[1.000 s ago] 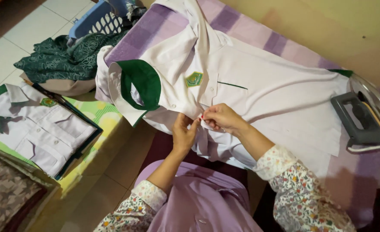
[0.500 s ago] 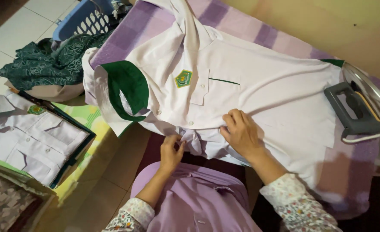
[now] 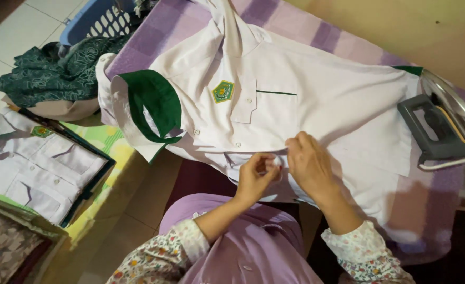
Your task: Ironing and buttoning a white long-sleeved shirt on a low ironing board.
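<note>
A white shirt [image 3: 306,105] with a green collar, a chest pocket and a small badge lies spread on a board covered in purple checked cloth [image 3: 327,37]. My left hand [image 3: 256,176] pinches the shirt's front edge near the lower buttons. Right beside it, my right hand [image 3: 309,163] rests on and grips the same edge of the fabric. Both hands work at one spot on the near side of the shirt.
A grey iron [image 3: 443,129] rests on its side at the board's right end. A folded white shirt [image 3: 38,168] lies on a surface at the left. Dark green patterned cloth [image 3: 48,73] and a blue laundry basket [image 3: 101,21] sit at the upper left.
The shirt has shifted on the board, and both hands have moved along its front edge. The right hand lay flat on the fabric a moment ago and now pinches it beside the left.
</note>
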